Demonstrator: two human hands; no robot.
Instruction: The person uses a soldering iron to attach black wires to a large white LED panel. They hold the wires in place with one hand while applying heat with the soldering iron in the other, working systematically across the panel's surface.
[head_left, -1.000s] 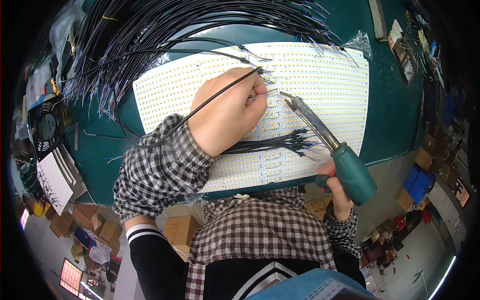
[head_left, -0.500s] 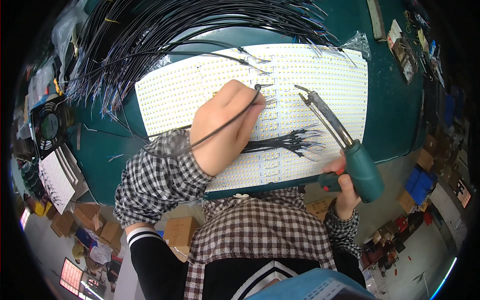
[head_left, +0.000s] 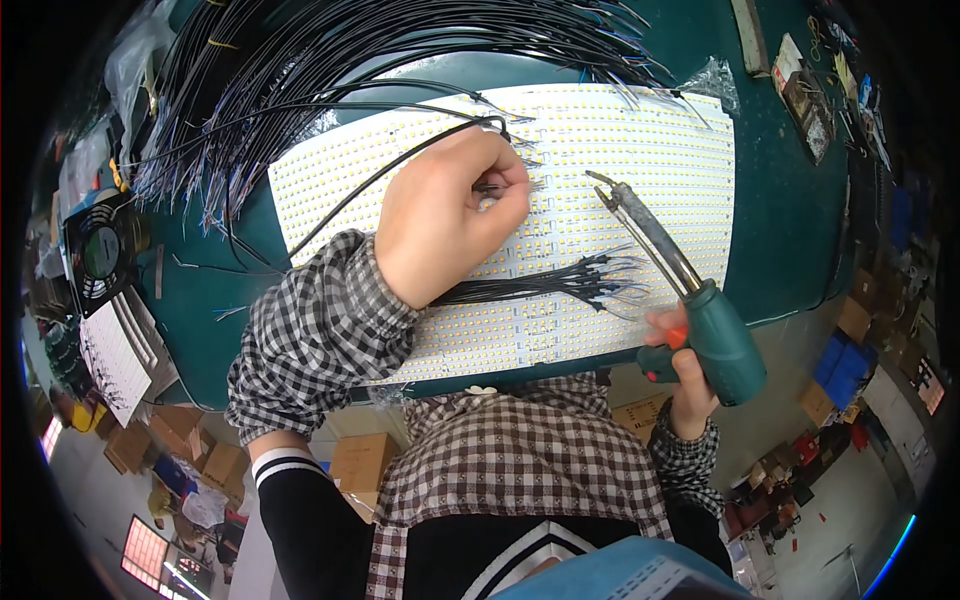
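My left hand (head_left: 440, 220) is over the left-middle of a white LED panel (head_left: 660, 140) dotted with rows of yellow chips. Its thumb and index finger pinch a black cable near its thin stripped ends, partly hidden by the fingers; a black cable (head_left: 370, 178) arches behind the hand. On the right, my right hand (head_left: 692, 385) grips a green soldering gun (head_left: 728, 340) by its handle. The gun's tip (head_left: 600, 180) hangs over the panel, apart from the left fingers. A bundle of black cables (head_left: 520, 288) with split wire ends lies across the panel's lower part.
A thick heap of black cables (head_left: 330, 60) spreads over the green table (head_left: 780, 230) at the back left. A small black fan (head_left: 98, 250) and paper sheets (head_left: 125, 345) sit at the left edge. A worn block (head_left: 805, 105) lies at the far right.
The cable no longer crosses the back of my left hand; it now arches behind it. The left hand has turned slightly, showing its pinch. My right hand and the soldering gun stay nearly still.
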